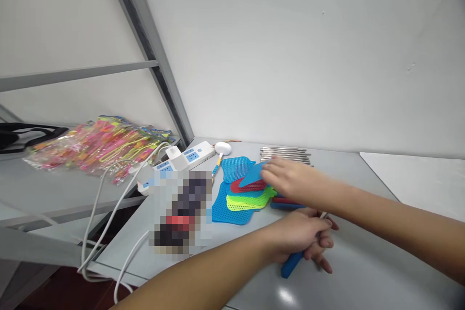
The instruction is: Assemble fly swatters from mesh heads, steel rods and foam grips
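My left hand (pixel 307 235) is closed around a blue plastic handle (pixel 291 265), whose lower end sticks out below the palm. A thin pale piece pokes out near the thumb; I cannot make out what it is. Farther back, my right hand (pixel 285 174) has its fingers on a blue fly swatter head (pixel 253 174), held tilted above the others. Beneath it lie a red mesh head (pixel 236 185), yellow-green mesh heads (pixel 250 201) and a blue mesh head (pixel 232 215). Red and blue handles (pixel 285 205) lie partly hidden between my hands.
Several metal rods (pixel 286 151) lie by the wall. Left of the heads are a white round-topped device (pixel 223 148), power strips (pixel 199 154) with white cables, and a blurred-out patch (pixel 181 213). Bagged colourful items (pixel 109 145) fill the left shelf. A white sheet (pixel 417 174) lies right.
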The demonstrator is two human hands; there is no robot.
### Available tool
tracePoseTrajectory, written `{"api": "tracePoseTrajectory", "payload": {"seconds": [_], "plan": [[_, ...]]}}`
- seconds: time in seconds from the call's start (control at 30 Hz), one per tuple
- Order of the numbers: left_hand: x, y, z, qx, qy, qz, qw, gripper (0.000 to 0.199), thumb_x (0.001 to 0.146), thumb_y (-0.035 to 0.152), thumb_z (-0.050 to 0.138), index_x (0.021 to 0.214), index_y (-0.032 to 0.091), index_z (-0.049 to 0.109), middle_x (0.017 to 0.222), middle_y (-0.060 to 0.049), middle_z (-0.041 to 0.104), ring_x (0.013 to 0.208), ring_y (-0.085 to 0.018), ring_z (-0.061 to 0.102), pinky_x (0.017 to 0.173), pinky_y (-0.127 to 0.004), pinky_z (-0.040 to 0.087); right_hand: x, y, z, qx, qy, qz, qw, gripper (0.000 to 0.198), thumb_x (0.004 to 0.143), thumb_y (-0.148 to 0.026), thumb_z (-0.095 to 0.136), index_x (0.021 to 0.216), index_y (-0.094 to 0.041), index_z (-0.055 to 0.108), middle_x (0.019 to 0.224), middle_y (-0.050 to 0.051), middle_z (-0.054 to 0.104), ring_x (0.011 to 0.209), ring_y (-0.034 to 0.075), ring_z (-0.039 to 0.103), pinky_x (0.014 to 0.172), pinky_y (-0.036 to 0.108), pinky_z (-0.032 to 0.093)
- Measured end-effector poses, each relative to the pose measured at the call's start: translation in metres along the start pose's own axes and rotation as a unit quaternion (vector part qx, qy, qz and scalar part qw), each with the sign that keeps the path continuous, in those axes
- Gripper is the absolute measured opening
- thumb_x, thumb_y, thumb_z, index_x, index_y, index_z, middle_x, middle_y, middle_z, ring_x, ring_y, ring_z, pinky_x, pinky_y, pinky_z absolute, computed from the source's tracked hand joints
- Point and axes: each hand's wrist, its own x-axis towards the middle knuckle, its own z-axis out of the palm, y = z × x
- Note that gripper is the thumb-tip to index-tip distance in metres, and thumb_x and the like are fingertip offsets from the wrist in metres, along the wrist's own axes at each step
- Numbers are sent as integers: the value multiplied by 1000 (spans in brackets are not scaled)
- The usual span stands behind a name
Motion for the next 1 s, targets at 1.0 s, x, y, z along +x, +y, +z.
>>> {"api": "tracePoseTrajectory", "payload": {"seconds": [1.0], "plan": [[-7,14,6,-72,52,-22,996,40,97,48,36,74,18,50,57,8,45,31,-2,24,67,-32,51,-146,-4,23,727,236,494,414,32,90,-45,56,74,-16,60,60,1,62,44,9,49,48,23,40]]}}
